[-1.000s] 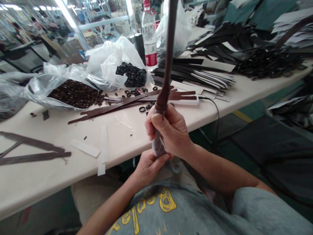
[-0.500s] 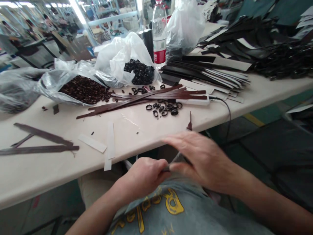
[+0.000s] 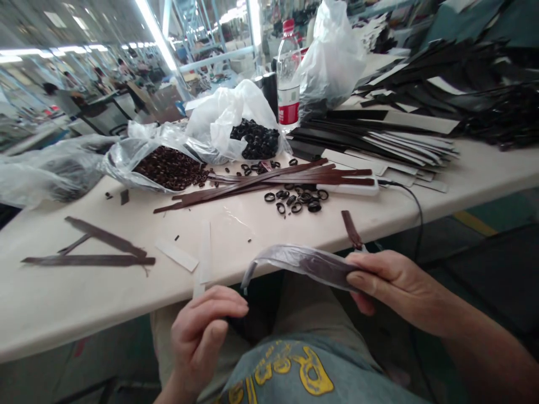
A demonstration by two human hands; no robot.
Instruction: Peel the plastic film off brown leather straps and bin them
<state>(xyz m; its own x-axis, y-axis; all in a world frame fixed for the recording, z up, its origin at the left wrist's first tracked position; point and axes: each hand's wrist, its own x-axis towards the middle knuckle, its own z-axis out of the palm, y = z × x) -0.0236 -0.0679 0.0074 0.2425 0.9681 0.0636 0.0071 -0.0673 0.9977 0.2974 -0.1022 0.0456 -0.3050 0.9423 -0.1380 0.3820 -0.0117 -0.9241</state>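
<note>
My right hand (image 3: 393, 283) is closed on a brown strap in a thin clear plastic sleeve (image 3: 301, 262), held across my lap just below the table edge; the strap's bare end (image 3: 351, 228) sticks up past my fingers. My left hand (image 3: 202, 331) hovers lower left with fingers curled together, apart from the sleeve's loose end, and nothing shows in it. On the table ahead lie a bundle of brown straps (image 3: 269, 179) and loose black rings (image 3: 301, 199).
Open plastic bags hold brown rings (image 3: 168, 166) and black rings (image 3: 255, 138). A water bottle (image 3: 288, 92) stands behind them. Stacked black and white strips (image 3: 379, 137) fill the right side. More brown straps (image 3: 92, 249) and white paper strips (image 3: 177, 254) lie at left. A cable (image 3: 415, 207) hangs off the edge.
The strap stood upright in both hands a second ago; it has come down flat. My left hand has let go and the right now holds the sleeved strap alone, farther right.
</note>
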